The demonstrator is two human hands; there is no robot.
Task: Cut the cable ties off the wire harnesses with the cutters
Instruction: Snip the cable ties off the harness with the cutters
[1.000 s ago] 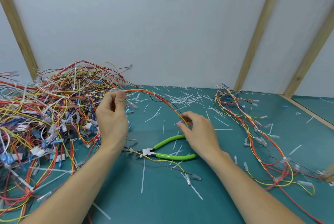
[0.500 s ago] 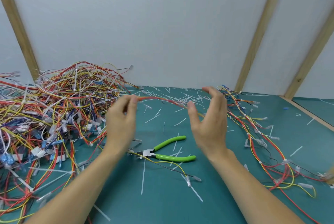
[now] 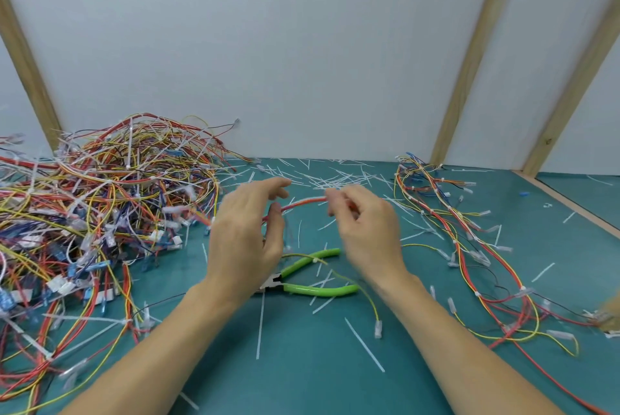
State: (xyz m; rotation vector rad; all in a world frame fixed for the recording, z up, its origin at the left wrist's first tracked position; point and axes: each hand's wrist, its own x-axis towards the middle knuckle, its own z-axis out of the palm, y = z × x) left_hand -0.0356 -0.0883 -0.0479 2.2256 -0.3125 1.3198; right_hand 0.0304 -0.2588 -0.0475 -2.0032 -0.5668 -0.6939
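Lying below both hands (image 3: 245,240) (image 3: 365,230), the cutters (image 3: 312,277) go unheld.

The cutters (image 3: 307,277) have glossy green plastic handles and a dull metal head. The worktop (image 3: 302,374) is a matt teal mat. Wires (image 3: 100,200) wear smooth coloured plastic; cut ties (image 3: 335,176) are thin white plastic. Bare wooden battens (image 3: 469,55) frame matt white panels (image 3: 268,45).

Harness pile (image 3: 100,213) left, cutters (image 3: 312,280) centre, harnesses (image 3: 469,247) right
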